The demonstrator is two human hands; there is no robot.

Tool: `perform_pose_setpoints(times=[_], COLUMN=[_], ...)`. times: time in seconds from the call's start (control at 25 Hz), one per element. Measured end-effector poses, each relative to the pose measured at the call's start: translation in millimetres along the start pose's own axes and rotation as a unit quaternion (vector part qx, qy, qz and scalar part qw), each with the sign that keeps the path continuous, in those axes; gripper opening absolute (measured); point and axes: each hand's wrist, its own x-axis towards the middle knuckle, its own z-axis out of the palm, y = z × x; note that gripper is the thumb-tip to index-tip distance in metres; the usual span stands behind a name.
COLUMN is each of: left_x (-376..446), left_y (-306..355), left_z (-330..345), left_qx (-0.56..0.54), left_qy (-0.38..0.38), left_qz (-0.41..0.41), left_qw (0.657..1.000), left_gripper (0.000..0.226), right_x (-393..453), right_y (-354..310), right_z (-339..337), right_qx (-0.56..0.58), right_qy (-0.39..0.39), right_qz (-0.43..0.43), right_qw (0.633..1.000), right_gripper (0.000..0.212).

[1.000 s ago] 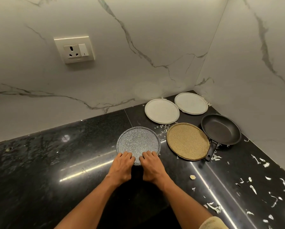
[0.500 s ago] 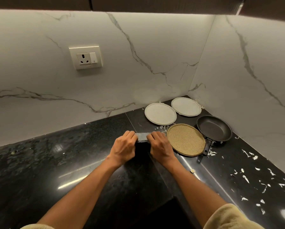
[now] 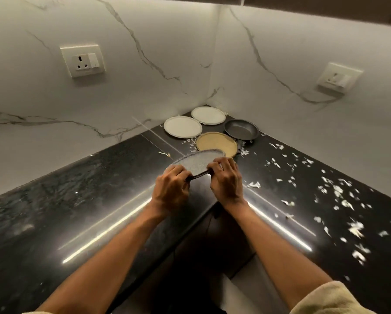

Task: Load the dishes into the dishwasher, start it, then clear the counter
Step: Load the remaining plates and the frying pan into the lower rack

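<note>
Left hand (image 3: 170, 191): fingers curled round the near rim of the speckled grey plate (image 3: 196, 163). Right hand (image 3: 227, 181): grips the same rim just beside the left. Plate: held tilted, far edge raised, above the black worktop (image 3: 76, 200) near its inner corner. Beyond it: tan plate (image 3: 216, 143); black frying pan (image 3: 241, 130), handle touching the tan plate's rim; two white plates (image 3: 182, 127) (image 3: 208, 115) by the marble wall. White scraps (image 3: 339, 191) strewn over the right run of worktop.
</note>
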Motion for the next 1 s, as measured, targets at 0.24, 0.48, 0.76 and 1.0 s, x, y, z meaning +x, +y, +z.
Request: perform_pose_setpoints(times=[0.24, 0.48, 0.76, 1.0], left_x=[-67.6, -127.7, -214.3, -323.1], left_y=[87.9, 161.4, 261.0, 360.5], left_z=[1.1, 22.0, 34.9, 27.6], left_qx=[-0.078, -0.137, -0.181, -0.199], left_qy=[-0.028, -0.049, -0.112, -0.156], left_qz=[0.024, 0.041, 0.082, 0.131], left_qw=[0.996, 0.989, 0.974, 0.958], left_gripper=[0.017, 0.014, 0.017, 0.021], right_x=[-93.5, -185.0, -319.0, -456.9], right_y=[-12.9, -19.2, -39.6, -83.7], right_z=[-99.7, -177.2, -272.7, -371.0], right_qx=[-0.052, -0.090, -0.121, -0.144], right_qy=[-0.038, -0.069, -0.037, -0.067], right_qz=[0.058, 0.104, 0.177, 0.244], right_qw=[0.996, 0.988, 0.976, 0.957], right_gripper=[0.028, 0.018, 0.007, 0.007])
